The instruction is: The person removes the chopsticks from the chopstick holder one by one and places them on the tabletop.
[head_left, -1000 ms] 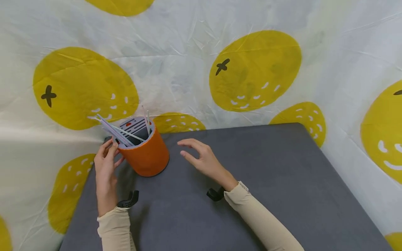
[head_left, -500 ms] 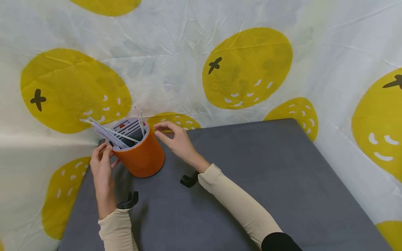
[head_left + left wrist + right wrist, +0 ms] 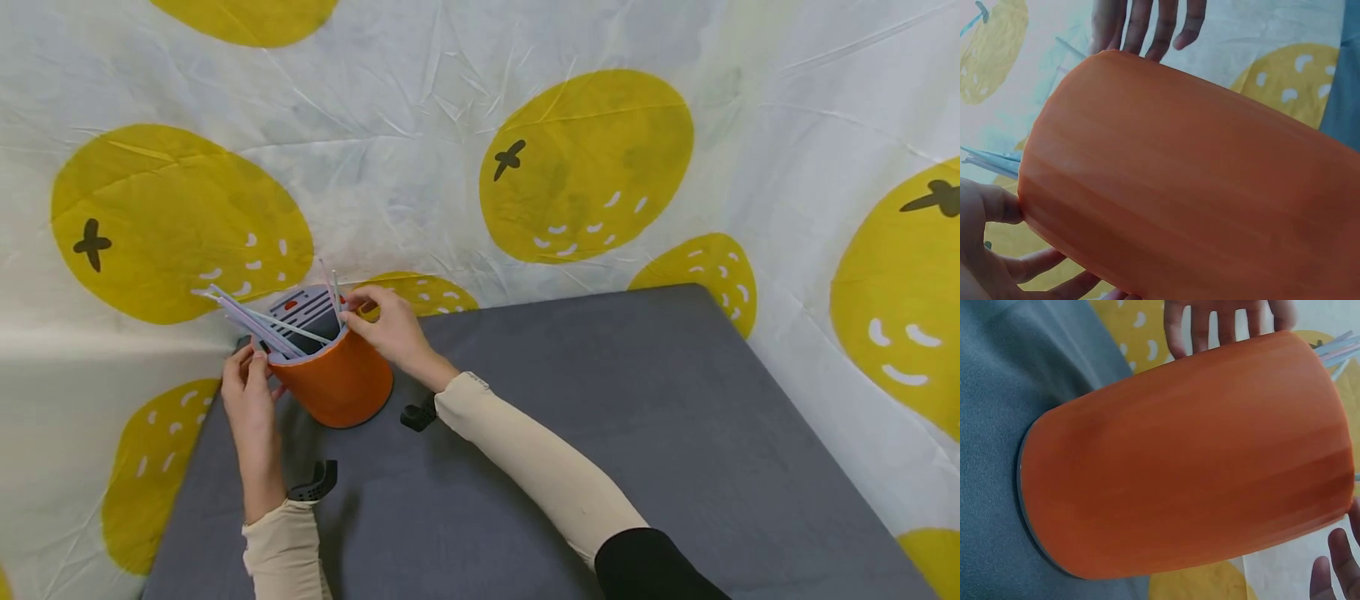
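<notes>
An orange cup (image 3: 339, 382) stands near the back left corner of the grey table (image 3: 600, 400) and leans a little. It holds several pale straws (image 3: 258, 321) and a grey object with a red spot (image 3: 307, 307). My left hand (image 3: 249, 385) grips the cup's left side by the rim, its fingers (image 3: 1222, 325) reaching round the far wall. At the right rim, my right hand (image 3: 382, 327) has its fingers (image 3: 1147, 28) curled round the cup's (image 3: 1197, 181) back. The cup (image 3: 1185, 469) fills both wrist views.
A white cloth with yellow fruit prints (image 3: 585, 167) hangs close behind and to both sides of the table. The cup stands close to the table's back left edge (image 3: 240, 342). Grey tabletop stretches to the right and toward me.
My right hand has moved left from above the table and taken hold of the cup's right rim. The left hand has stayed on the cup's left side.
</notes>
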`<action>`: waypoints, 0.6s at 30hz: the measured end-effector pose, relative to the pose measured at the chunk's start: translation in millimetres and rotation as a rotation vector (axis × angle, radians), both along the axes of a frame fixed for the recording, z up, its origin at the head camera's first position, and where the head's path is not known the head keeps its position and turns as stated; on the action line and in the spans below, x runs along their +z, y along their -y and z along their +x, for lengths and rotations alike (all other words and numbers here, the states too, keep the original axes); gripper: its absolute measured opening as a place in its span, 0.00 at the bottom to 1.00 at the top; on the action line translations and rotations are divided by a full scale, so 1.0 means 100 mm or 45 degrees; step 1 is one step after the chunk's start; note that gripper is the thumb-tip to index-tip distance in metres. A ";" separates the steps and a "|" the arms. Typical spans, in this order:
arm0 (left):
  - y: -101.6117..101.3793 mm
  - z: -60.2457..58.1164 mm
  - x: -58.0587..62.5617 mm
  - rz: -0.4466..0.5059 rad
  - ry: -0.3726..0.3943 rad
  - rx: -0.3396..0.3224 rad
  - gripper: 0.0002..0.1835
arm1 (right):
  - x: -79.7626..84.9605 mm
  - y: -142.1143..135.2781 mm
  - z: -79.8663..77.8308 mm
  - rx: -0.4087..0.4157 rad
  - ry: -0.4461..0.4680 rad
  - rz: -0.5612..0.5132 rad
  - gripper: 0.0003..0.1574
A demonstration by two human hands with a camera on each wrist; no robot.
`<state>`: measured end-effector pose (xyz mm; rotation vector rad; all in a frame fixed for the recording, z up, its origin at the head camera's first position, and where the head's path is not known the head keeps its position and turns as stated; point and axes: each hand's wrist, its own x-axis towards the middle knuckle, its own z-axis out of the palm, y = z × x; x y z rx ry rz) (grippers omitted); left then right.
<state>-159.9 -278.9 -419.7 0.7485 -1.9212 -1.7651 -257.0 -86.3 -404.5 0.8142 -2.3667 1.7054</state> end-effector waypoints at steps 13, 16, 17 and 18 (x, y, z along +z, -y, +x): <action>-0.01 -0.02 -0.03 0.011 0.009 0.018 0.26 | 0.02 0.12 -0.04 -0.041 -0.041 0.054 0.10; -0.01 -0.01 -0.04 0.013 0.006 0.024 0.26 | 0.03 0.12 -0.03 -0.027 -0.041 0.023 0.10; -0.01 -0.01 -0.04 0.015 0.002 0.025 0.26 | 0.04 0.12 -0.02 -0.023 -0.040 0.008 0.10; -0.01 -0.01 -0.05 0.014 0.000 0.026 0.26 | 0.04 0.12 -0.02 -0.021 -0.039 -0.011 0.10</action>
